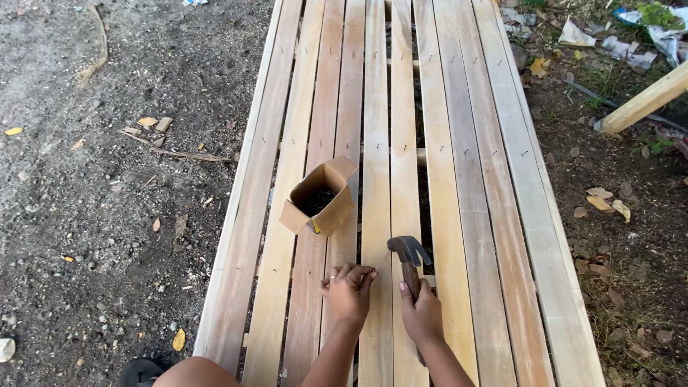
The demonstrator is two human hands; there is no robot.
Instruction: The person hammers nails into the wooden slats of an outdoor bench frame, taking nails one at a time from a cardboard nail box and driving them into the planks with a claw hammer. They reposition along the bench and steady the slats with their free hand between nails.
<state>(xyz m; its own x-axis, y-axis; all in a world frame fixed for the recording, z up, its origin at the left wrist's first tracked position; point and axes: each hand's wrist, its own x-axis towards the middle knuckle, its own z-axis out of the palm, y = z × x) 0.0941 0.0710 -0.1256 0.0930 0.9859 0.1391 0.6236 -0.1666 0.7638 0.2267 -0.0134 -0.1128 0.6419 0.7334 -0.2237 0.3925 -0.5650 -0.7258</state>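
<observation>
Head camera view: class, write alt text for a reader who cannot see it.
A person's right hand grips a claw hammer while the left hand pinches its fingertips on a slatted wooden platform. An open cardboard box sits just ahead.

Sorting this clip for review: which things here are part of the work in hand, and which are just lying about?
In use:
- hammer, gripped by the right hand
- left hand, fingers pinched down on the wooden slats
- open cardboard box with dark contents, on the slats

Lying about:
- loose timber piece on the ground
- litter
- dry leaves
</observation>
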